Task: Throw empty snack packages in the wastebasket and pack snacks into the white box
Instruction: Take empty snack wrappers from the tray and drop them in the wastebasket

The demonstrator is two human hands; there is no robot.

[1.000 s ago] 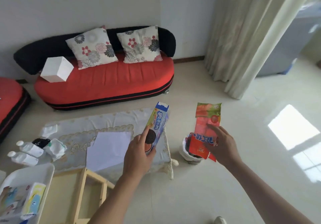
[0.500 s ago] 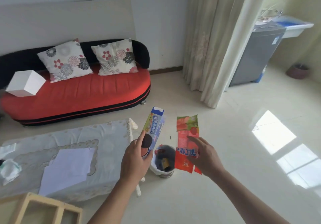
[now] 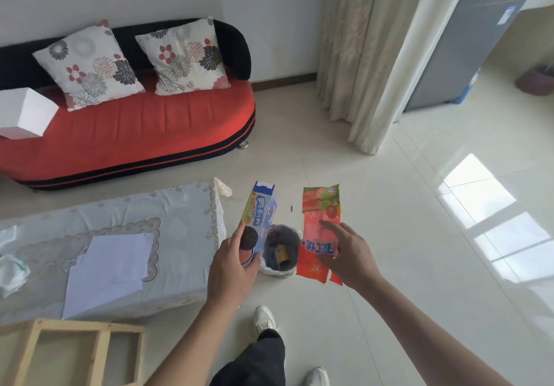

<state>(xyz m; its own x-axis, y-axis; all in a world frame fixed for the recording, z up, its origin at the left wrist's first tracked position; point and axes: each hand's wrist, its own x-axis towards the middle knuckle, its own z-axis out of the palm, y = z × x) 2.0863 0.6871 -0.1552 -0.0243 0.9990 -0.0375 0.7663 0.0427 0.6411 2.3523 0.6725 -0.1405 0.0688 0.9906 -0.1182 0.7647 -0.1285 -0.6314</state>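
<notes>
Status: disposal step, neither package dropped yet | left hand wraps fingers round blue cookie box, just left of wastebasket | right hand pinches red wrapper, just right of it | white box far left of wastebasket; packing judged pending.

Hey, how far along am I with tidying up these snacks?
Done: the small round white-lined wastebasket already holds some yellow rubbish. In hand: the left hand grips a blue cardboard cookie box, the right hand holds a flat red plastic wrapper, both near the basket, neither dropped. Left: packing the white square box on the red sofa.
</notes>
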